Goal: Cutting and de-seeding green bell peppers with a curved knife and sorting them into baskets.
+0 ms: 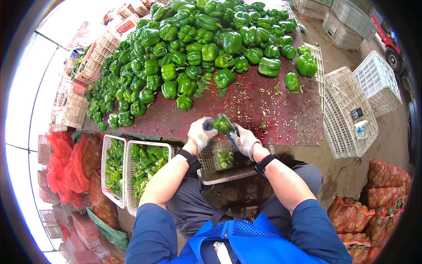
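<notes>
At the near edge of the dark red tabletop (230, 99), my gloved left hand (201, 132) grips a green bell pepper (221, 125) from its left side. A curved blade of a knife (226, 120) lies against the pepper. The knife's handle is hidden in my gloved right hand (244, 139), which is closed around it. Below both hands a plastic crate (227, 178) holds some pale green pepper scraps (225, 157). A large heap of whole green bell peppers (184, 43) covers the far and left parts of the table.
Two white crates of cut peppers (148, 168) stand left of my knees. Upturned crates (346, 109) are at the table's right, one bearing a small dark box (357, 113). Filled net sacks (349, 214) lie at lower right; red netting (67, 168) hangs at left. Pale seeds dot the tabletop.
</notes>
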A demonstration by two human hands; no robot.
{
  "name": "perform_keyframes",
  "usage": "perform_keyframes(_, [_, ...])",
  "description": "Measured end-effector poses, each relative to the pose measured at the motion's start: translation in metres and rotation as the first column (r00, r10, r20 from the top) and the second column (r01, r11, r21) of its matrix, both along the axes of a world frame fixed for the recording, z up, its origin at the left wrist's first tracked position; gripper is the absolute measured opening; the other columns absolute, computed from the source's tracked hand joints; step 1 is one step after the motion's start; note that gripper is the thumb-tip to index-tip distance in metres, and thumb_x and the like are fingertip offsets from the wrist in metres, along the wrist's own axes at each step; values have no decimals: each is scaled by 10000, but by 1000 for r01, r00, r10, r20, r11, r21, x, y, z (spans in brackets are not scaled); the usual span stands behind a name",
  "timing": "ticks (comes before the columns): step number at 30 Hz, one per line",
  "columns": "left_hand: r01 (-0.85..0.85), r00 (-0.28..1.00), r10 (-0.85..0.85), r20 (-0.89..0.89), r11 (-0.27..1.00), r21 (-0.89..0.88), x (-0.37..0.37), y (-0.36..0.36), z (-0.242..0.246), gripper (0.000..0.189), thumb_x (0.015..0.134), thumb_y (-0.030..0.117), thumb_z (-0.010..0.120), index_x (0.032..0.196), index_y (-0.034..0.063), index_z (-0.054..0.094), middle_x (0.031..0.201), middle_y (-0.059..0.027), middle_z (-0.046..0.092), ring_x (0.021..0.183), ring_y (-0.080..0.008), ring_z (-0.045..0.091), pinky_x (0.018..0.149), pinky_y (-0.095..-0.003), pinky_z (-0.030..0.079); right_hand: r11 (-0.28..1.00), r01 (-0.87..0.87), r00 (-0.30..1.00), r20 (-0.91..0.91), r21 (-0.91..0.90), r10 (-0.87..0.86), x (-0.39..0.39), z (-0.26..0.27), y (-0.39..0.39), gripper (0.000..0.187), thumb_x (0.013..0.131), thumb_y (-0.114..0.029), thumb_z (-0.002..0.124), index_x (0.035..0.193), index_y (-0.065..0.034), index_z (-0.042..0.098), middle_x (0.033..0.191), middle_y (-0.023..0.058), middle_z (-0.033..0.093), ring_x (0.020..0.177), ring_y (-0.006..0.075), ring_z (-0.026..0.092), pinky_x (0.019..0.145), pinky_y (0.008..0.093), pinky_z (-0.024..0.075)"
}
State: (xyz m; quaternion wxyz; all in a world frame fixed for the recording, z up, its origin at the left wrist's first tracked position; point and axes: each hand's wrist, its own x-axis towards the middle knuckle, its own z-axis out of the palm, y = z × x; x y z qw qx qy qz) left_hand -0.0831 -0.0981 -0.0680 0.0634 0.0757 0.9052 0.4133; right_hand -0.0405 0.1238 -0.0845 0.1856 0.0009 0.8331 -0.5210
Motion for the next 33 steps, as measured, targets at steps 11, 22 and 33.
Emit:
perform_keyframes(11, [-185, 964, 130, 232, 955, 231, 1, 4, -3, 357, 734, 60, 795, 1073, -12, 707, 918, -71, 738, 782, -118, 656, 717, -289, 560, 997, -52, 995, 80, -59, 57, 17, -2, 4, 495, 984, -262, 613, 1422, -46, 531, 1013, 200, 710, 918, 321, 685, 816, 428, 535])
perform_keyframes(22, [-70, 997, 70, -29, 998, -5, 10, 20, 5, 489, 728, 187, 884, 1130, -4, 681, 1019, -122, 741, 886, -210, 695, 819, -334, 560, 989, 25, 985, 174, -147, 1, 21, -5, 1, 417, 985, -251, 615, 1354, -64, 558, 1028, 190, 684, 902, 307, 667, 776, 426, 543])
perform_keyframes(33, [-440, 861, 268, 432, 818, 371, 8, 36, 7, 180, 838, 74, 789, 971, -2, 693, 856, -103, 707, 700, -182, 686, 612, -322, 595, 998, -39, 987, 157, -39, 45, 43, 6, 10, 485, 998, -212, 608, 1453, -88, 494, 800, 137, 654, 607, 213, 633, 573, 388, 544])
